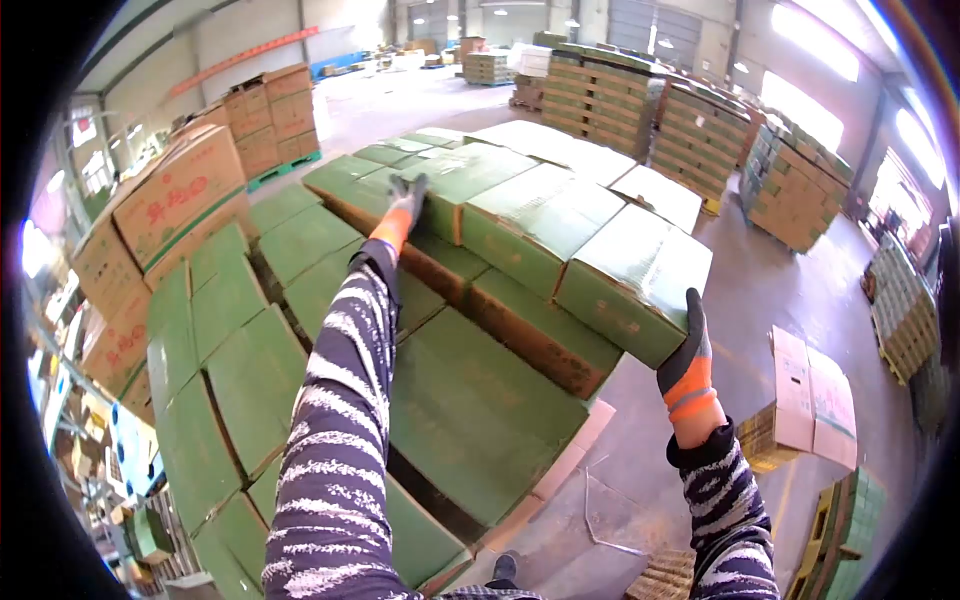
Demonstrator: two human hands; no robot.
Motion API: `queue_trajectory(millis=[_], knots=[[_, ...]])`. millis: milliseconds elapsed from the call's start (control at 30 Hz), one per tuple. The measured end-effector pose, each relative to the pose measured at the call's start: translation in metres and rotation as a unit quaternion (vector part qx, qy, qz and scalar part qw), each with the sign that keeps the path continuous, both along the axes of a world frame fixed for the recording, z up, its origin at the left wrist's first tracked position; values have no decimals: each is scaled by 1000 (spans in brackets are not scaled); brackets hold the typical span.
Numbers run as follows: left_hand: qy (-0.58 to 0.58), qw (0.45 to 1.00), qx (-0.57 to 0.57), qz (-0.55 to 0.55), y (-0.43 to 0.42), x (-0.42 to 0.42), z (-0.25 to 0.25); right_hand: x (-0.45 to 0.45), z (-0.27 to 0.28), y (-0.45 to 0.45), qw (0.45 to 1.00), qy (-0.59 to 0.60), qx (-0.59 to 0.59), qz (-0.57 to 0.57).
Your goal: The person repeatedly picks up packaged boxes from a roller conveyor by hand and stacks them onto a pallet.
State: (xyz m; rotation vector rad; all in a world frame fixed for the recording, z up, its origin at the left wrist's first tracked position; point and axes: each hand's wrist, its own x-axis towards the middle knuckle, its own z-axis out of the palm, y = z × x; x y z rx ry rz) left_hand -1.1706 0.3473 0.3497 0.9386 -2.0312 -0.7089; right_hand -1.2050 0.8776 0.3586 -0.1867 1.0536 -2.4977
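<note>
Honestly, the box row (545,205) sat atop the green stack (480,390), left hand (408,197) spread against it, right hand (690,350) open along the end box (638,270). Flat, even pressure probably spared the corners.

Red characters (177,201) on a brown carton (215,160) are not legible.
</note>
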Motion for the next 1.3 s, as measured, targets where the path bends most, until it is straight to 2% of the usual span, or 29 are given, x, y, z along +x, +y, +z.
queue_trajectory(millis=[133, 200, 233, 300, 400, 500, 567, 600, 633, 667, 700, 733, 767, 800, 833, 867, 933, 967, 1000, 1067, 1133, 1200, 1300], knots=[[-31, 995, -20, -98, 45, 34, 21, -25, -14, -26, 999, -15, -13, 48], [-59, 983, -20, -175, 69, 37, 29, -101, -50, -39, 997, 5, -7, 74], [-78, 974, -20, -214, 82, 38, 33, -136, -59, -40, 990, -7, -2, 137], [-119, 953, -19, -278, 108, 39, 39, -215, -92, -47, 986, 142, 87, 28], [-152, 925, -10, -348, 144, 41, 46, -267, -106, -73, 946, 259, 188, -57], [-46, 931, 34, -360, 157, 101, 58, -243, -131, -102, 900, 346, 251, -87], [139, 962, 78, -224, 172, 232, 58, -204, -163, -111, 870, 392, 291, -69], [234, 955, 86, -159, 180, 297, 57, -140, -169, -115, 850, 424, 308, -53], [196, 972, -44, -122, 160, 379, 17, -98, -186, -114, 834, 443, 329, -11], [328, 943, 54, -25, 138, 442, -30, -60, -203, -116, 816, 456, 355, 25], [479, 866, 125, 68, 116, 504, -77, -11, -221, -117, 794, 471, 378, 70], [554, 818, 116, 106, 107, 569, -125, 37, -241, -119, 770, 482, 399, 126], [546, 798, 108, 229, 104, 604, -186, 80, -257, -117, 742, 492, 420, 178], [530, 765, 112, 349, 120, 628, -216, 123, -273, -117, 712, 500, 438, 228], [487, 730, 163, 450, 116, 663, -260, 168, -286, -119, 683, 502, 453, 277], [455, 687, 261, 503, 111, 689, -299, 206, -297, -120, 655, 503, 462, 322], [446, 609, 489, 438, 91, 728, -352, 279, -312, -124, 601, 503, 472, 403], [449, 591, 552, 381, 82, 737, -363, 310, -317, -125, 579, 498, 474, 437], [474, 629, 517, 335, 70, 740, -370, 339, -320, -127, 561, 492, 475, 466], [481, 723, 405, 287, 39, 749, -439, 382, -320, -134, 528, 492, 470, 507], [465, 774, 323, 282, 8, 755, -496, 414, -313, -143, 505, 505, 452, 534], [684, 624, 321, 202, -4, 753, -501, 437, -302, -165, 499, 536, 415, 539], [705, 608, 291, 217, 34, 751, -452, 467, -272, -223, 509, 608, 394, 465]])
